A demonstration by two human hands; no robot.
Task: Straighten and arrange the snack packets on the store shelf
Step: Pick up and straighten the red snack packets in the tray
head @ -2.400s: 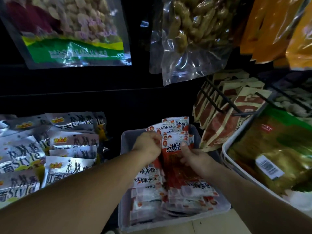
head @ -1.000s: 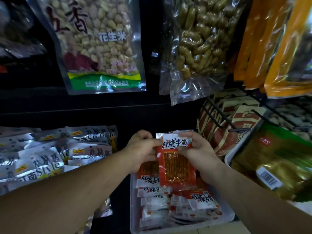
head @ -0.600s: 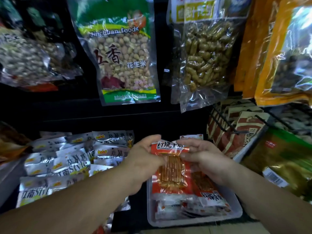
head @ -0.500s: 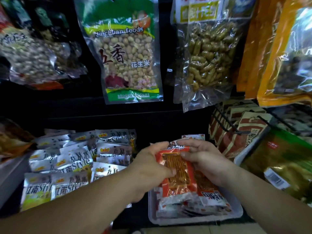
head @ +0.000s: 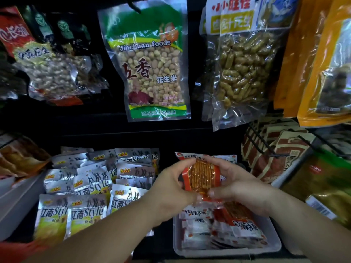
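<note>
Both hands hold one red plastic snack packet [head: 201, 177] above the far end of the clear plastic tray [head: 273, 245] on the shelf. The left hand [head: 171, 186] and the right hand [head: 237, 185] curl their fingers around its two sides. More red packets [head: 224, 226] lie in the tray.

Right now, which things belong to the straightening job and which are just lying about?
In the job: left hand and right hand, both gripping the red packet; clear tray of matching packets below.

Lying about: silver packets left of the tray, hanging peanut bag, in-shell peanut bag, orange bags, brown packets at right.
</note>
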